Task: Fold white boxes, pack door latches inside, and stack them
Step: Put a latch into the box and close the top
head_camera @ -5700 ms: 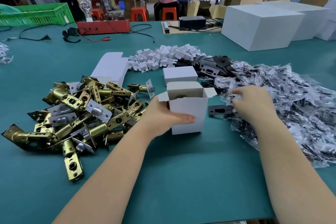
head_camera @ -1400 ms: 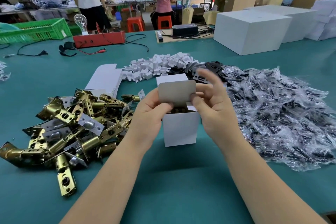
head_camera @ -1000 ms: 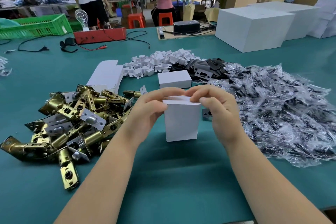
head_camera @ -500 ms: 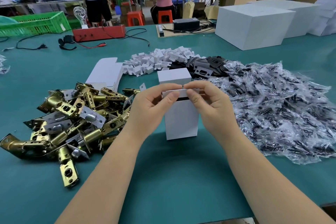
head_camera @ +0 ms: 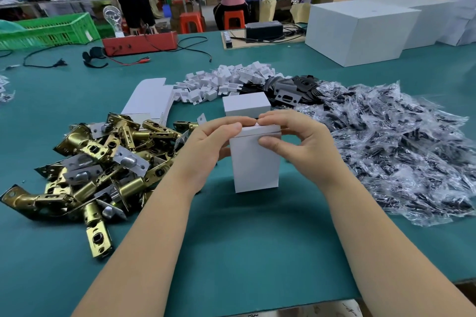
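Left hand (head_camera: pixel 211 147) and right hand (head_camera: pixel 296 141) pinch the white box (head_camera: pixel 255 162) at its lid, now tucked flush where a gap showed earlier, so stacking likely follows.

Lighting was bright, even, overhead; soft shadows fell beneath the forearms on the table (head_camera: pixel 257 252). Wide-angle distortion bent the far edge. Corners were blurred; glare on plastic bags (head_camera: pixel 386 141).

Box (head_camera: pixel 255 162) stands between latches (head_camera: pixel 103 162) left, bags (head_camera: pixel 399 149) right.
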A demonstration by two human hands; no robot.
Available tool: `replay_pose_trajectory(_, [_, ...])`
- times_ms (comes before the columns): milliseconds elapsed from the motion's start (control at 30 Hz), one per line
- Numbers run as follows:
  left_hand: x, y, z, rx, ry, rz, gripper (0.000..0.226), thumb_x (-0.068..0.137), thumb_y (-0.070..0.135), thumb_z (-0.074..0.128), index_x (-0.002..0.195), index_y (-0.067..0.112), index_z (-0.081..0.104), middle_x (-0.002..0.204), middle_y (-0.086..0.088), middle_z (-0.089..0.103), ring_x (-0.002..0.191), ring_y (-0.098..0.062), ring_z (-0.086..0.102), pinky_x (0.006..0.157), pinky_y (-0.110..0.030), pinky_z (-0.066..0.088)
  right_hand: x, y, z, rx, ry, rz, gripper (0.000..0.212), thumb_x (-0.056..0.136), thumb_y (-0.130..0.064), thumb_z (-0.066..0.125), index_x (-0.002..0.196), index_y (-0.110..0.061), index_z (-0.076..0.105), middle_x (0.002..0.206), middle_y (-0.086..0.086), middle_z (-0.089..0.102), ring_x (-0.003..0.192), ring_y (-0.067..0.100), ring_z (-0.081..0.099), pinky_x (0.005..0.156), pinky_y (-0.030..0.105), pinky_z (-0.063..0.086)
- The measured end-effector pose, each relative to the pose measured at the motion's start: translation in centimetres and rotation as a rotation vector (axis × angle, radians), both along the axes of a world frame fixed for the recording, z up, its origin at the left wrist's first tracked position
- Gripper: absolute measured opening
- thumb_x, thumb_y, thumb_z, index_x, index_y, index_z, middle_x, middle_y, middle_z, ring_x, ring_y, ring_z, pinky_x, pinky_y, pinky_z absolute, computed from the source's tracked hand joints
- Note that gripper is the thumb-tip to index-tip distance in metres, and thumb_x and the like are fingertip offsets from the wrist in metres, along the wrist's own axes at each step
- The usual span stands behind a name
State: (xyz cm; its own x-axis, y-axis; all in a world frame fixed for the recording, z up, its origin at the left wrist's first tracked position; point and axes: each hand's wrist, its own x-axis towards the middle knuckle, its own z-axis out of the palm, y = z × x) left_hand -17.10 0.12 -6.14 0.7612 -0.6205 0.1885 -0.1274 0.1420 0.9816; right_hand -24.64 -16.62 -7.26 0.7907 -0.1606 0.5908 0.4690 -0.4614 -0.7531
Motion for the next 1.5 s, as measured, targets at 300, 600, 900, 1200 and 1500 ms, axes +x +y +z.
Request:
replay_pose_trajectory(300, [-1.3,-2.0,-0.6,-0.010,0.017,0.221,0.027,0.078,0.031,0.045,0.076,0.036,0.072,0.085,0.010,0.067,0.086,-0.013,0.055,0.077,-0.031,0.042,0.4,0.8,-1.0,-0.187,-0.150,-0.204,0.017,0.083,-0.013,0.068,0.099,-0.008,0.070,0.105,0.000,0.064,0.102,-0.003,0.056,0.081,0.007,0.042])
replay_pose_trajectory(600, [-0.8,-1.9,-1.1,-0.021,0.113,0.119,0.024,0.080,0.032,0.048,0.087,0.043,0.069,0.107,-0.002,0.065,0.116,-0.030,0.055,0.098,-0.048,0.041,0.8,1.8,-1.2,-0.033,-0.010,-0.030,0.019,0.086,-0.009,0.062,0.102,-0.019,0.064,0.112,0.001,0.056,0.111,-0.003,0.049,0.097,0.015,0.037])
replay_pose_trajectory(900, [0.3,-1.1,-1.5,0.069,0.075,0.011,0.024,0.070,0.035,0.064,0.093,0.039,0.062,0.091,0.010,0.068,0.085,-0.010,0.062,0.076,-0.028,0.050,1.2,1.9,-2.1,0.151,0.133,-0.139,0.051,0.083,-0.030,0.072,0.122,-0.042,0.041,0.121,-0.017,0.049,0.095,0.006,0.058,0.079,0.017,0.049])
replay_pose_trajectory(1200, [0.8,-1.2,-1.3,-0.080,0.406,0.349,0.022,0.089,0.012,0.060,0.098,0.032,0.063,0.109,-0.008,0.062,0.083,-0.024,0.066,0.055,-0.031,0.055,1.5,1.1,-2.8,-0.028,0.455,-0.328,0.076,0.080,-0.059,0.062,0.141,-0.024,0.033,0.124,-0.007,0.045,0.105,0.007,0.049,0.084,0.026,0.038])
replay_pose_trajectory(1500, [0.2,-2.7,-2.1,-0.107,0.511,0.413,0.027,0.095,0.011,0.054,0.118,0.020,0.044,0.120,-0.010,0.054,0.097,-0.018,0.060,0.075,-0.040,0.058,1.5,1.0,-2.6,-0.435,0.559,-0.256,0.067,0.085,-0.034,0.068,0.143,-0.023,0.036,0.144,0.001,0.034,0.129,0.020,0.038,0.102,0.029,0.031])
